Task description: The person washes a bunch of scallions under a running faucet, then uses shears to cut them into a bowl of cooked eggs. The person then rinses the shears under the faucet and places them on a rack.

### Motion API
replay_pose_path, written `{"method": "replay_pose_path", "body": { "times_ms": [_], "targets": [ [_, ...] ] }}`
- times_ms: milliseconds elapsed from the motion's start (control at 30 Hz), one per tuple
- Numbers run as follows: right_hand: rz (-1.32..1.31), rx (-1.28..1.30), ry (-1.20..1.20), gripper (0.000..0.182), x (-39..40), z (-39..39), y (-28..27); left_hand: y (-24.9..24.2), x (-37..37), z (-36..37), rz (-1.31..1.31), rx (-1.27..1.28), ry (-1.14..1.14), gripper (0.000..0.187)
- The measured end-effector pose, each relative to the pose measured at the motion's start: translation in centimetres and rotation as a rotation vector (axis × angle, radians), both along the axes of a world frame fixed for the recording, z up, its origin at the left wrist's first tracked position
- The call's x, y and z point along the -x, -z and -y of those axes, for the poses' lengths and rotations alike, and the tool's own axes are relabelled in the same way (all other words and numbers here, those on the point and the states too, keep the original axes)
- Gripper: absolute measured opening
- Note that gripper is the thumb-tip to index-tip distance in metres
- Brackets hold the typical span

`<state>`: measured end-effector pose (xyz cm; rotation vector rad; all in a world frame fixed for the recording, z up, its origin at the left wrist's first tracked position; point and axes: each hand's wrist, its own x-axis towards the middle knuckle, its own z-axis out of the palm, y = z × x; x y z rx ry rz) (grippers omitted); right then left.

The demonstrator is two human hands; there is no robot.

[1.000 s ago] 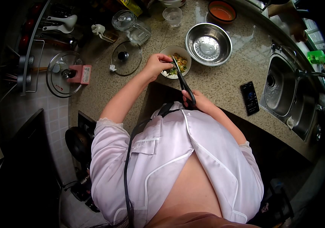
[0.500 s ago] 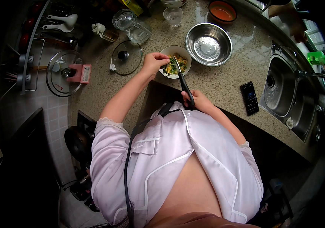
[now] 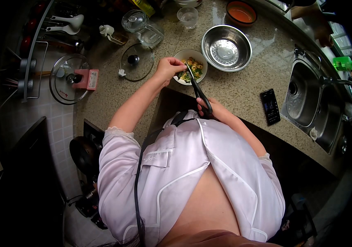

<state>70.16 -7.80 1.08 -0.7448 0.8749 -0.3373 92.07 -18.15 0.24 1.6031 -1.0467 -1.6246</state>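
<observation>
My left hand [image 3: 170, 69] is closed in a pinch over the left side of a white bowl [image 3: 177, 79]; what sits between the fingertips is too small to make out. In the bowl lies chopped food [image 3: 196, 69], yellow and green. My right hand [image 3: 209, 108], in front of my body, grips the black handles of a pair of scissors [image 3: 200, 94]. The scissors point away from me, and their metal blades reach over the bowl to beside my left fingertips.
A steel basin [image 3: 226, 48] stands right of the bowl. A glass lid [image 3: 137, 74] and a glass jug [image 3: 150, 36] are to the left and behind. Farther right are a phone [image 3: 270, 108] and a double sink [image 3: 303, 92]. An orange-lined bowl [image 3: 242, 13] stands at the back.
The scissors have shifted slightly left, their blades now closer to my left fingertips. My left hand has moved slightly right over the bowl.
</observation>
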Motion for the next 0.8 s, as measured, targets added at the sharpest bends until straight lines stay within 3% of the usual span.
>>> {"method": "replay_pose_path", "body": {
  "times_ms": [367,533,800],
  "targets": [
    [-0.134,0.096,-0.045,0.042,0.0,0.2,-0.4,-2.5,1.0,-0.6,0.076,0.037,0.132,0.022],
    [-0.117,0.123,-0.031,0.042,-0.1,0.2,0.1,-0.5,0.6,-0.5,-0.037,0.064,-0.006,0.021],
    [-0.157,0.152,-0.027,0.041,0.0,0.1,-0.1,-0.1,0.1,-0.4,-0.01,0.048,-0.041,0.016]
  ]
}}
